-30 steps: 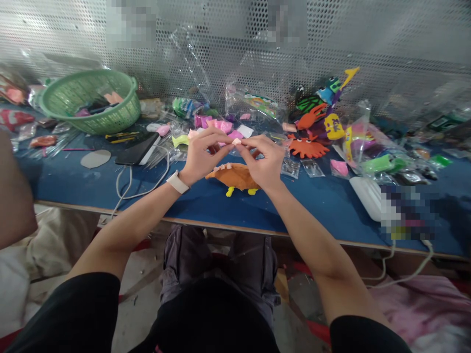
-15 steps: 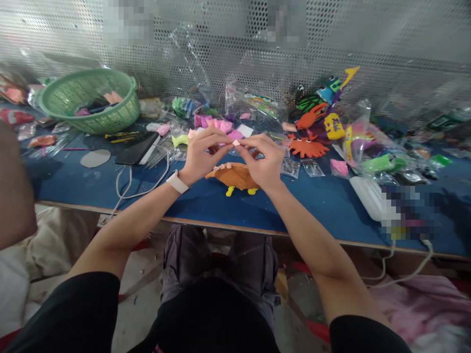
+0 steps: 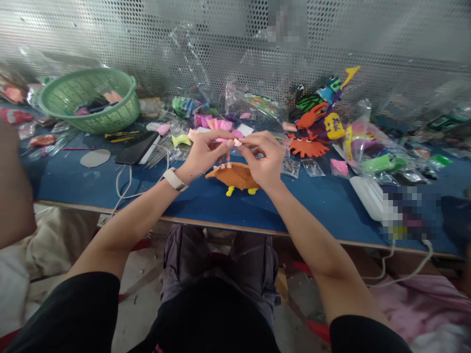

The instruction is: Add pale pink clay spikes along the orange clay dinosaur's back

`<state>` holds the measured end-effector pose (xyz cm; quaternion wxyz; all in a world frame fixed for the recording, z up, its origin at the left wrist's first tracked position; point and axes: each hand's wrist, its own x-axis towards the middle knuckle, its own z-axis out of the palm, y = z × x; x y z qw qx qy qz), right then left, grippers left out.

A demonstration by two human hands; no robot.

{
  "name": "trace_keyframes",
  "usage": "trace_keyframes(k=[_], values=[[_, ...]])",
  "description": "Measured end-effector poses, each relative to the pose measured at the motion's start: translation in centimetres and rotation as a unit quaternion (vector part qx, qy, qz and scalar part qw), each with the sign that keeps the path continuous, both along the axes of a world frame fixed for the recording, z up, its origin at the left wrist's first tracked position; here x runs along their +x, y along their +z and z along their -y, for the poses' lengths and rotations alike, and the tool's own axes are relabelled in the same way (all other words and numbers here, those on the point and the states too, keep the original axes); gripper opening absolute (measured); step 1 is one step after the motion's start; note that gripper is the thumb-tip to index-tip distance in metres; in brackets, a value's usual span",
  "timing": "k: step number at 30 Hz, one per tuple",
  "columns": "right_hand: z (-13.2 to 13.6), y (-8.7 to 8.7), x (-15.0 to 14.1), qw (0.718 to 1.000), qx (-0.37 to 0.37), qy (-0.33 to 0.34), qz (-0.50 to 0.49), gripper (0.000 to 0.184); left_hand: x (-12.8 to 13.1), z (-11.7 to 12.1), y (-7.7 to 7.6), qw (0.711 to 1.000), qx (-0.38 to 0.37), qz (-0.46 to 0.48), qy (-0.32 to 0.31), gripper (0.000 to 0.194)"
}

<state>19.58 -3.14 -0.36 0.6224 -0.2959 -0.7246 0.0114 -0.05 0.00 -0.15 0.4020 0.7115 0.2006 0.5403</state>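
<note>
A small pale pink piece of modelling clay [image 3: 237, 142] is pinched between the fingertips of my left hand [image 3: 208, 152] and my right hand [image 3: 267, 159]. Both hands are closed, thumb against forefinger, a little above the table. Just below them sits a brown-orange clay figure [image 3: 233, 177] with yellow feet and a row of small pale pink lumps along its upper left edge. My right hand covers its right end. Pink clay pieces [image 3: 217, 124] lie behind my hands, partly hidden by them.
A green basket [image 3: 91, 120] stands at the back left, near a dark phone [image 3: 136, 149] with a white cable. To the right are an orange clay crab [image 3: 308, 146], plastic packets and a white device [image 3: 366, 198]. Another person's arm [image 3: 16, 191] is at the left edge.
My left hand has turned slightly at the wrist and its lower fingers have shifted. The pink piece stays pinched at nearly the same spot; the brown-orange figure has not moved.
</note>
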Motion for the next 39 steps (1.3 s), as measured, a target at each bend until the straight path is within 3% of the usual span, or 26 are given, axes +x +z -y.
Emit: trace_keyframes(k=[12, 24, 30, 35, 39], values=[[-0.17, -0.43, 0.15, 0.999, -0.009, -0.019, 0.047, 0.022, -0.05, -0.07, -0.24, 0.999, 0.033, -0.008, 0.041, 0.043], [0.26, 0.15, -0.24, 1.0, -0.017, 0.0, -0.002, 0.018, -0.06, 0.34, 0.05, 0.998, 0.038, 0.006, 0.046, 0.044], [0.38, 0.3, -0.28, 0.998, -0.034, 0.023, -0.054, 0.009, -0.02, 0.02, -0.21, 0.998, 0.051, 0.032, 0.013, 0.035], [0.42, 0.17, -0.3, 0.996, -0.049, 0.061, -0.043, 0.006, -0.02, 0.01, -0.11, 0.999, 0.027, 0.03, 0.026, 0.046], [0.59, 0.13, -0.34, 0.995, -0.053, 0.087, -0.006, 0.015, -0.26, -0.17, -0.06, 0.999, 0.0, 0.029, 0.039, 0.05]])
